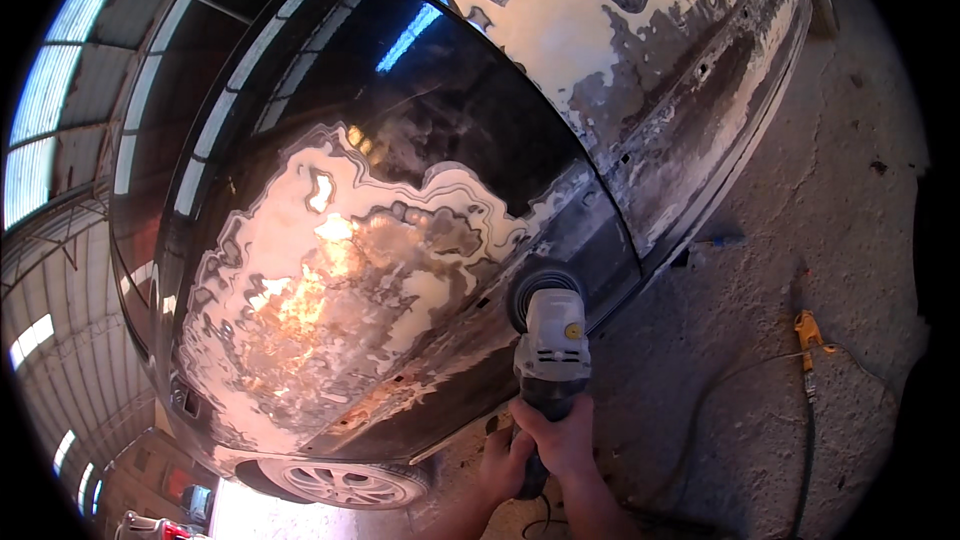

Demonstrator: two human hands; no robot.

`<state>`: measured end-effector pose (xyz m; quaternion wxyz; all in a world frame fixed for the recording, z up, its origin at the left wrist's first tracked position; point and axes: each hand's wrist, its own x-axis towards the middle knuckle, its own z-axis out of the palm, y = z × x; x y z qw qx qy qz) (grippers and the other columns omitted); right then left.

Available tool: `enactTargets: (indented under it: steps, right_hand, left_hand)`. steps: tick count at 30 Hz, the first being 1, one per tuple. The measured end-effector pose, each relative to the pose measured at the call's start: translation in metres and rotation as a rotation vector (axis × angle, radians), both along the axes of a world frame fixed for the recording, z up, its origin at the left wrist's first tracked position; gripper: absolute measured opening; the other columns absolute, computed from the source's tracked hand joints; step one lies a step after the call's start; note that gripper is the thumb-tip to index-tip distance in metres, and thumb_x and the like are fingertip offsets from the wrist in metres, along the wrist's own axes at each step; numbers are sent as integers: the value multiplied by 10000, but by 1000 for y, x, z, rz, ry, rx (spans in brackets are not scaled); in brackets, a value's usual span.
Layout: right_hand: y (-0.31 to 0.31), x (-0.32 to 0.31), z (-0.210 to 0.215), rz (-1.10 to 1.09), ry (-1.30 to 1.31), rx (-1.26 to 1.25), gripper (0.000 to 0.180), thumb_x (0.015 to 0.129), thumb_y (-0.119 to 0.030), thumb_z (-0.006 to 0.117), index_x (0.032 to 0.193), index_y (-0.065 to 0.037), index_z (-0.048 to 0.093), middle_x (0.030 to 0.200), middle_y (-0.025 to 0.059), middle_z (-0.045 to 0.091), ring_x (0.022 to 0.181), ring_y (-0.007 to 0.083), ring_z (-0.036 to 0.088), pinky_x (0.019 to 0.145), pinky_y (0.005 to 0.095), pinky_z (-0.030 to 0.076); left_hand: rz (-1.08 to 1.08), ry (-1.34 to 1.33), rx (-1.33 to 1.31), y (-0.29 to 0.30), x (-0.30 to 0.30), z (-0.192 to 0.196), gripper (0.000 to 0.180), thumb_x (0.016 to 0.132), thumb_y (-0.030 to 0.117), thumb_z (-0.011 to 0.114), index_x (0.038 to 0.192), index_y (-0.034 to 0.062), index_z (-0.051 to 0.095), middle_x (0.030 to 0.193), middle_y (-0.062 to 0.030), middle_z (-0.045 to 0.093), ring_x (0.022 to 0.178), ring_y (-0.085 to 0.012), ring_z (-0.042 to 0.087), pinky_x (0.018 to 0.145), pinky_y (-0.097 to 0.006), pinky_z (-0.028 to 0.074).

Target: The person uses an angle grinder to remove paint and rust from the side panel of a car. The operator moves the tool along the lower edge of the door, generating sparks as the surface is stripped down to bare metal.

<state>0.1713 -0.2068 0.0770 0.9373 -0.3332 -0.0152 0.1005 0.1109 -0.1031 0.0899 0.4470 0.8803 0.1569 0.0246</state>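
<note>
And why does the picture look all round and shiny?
In the head view, the wide fisheye lens bends straight edges and leaves black corners; also in the head view, the car mirrors a bright strip, its pale patch has orange glare, and white light washes out beside the wheel.

The power tool (555, 345) at lower centre is pale grey with a dark handle and a round yellow spot; its disc (519, 297) is black. The car panel (390, 230) left of centre is black above, with a pinkish-cream patch mottled brown and edged by wavy grey and black contour lines. The wheel (345, 485) at lower left is silvery grey, the connector (806, 330) at right yellow-orange, the floor (750, 420) grey-brown.
</note>
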Motion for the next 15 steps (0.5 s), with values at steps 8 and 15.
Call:
enactTargets:
  steps: [8,15]
  right_hand:
    - [13,2,-6,-4,-94,-10,245,654,-104,746,840,-13,613,779,29,624,671,104,588,597,276,472]
    - [11,3,2,-13,-72,13,276,654,-93,741,878,-9,603,780,33,618,669,103,583,598,279,475]
  left_hand:
    - [-47,-90,14,3,-2,2,490,893,381,466,1095,-58,541,1004,-164,618,947,-200,573,807,-321,447]
    - [-27,-25,92,6,0,7,502,885,396,468,1103,-51,538,954,-186,636,949,-243,603,792,-340,453]
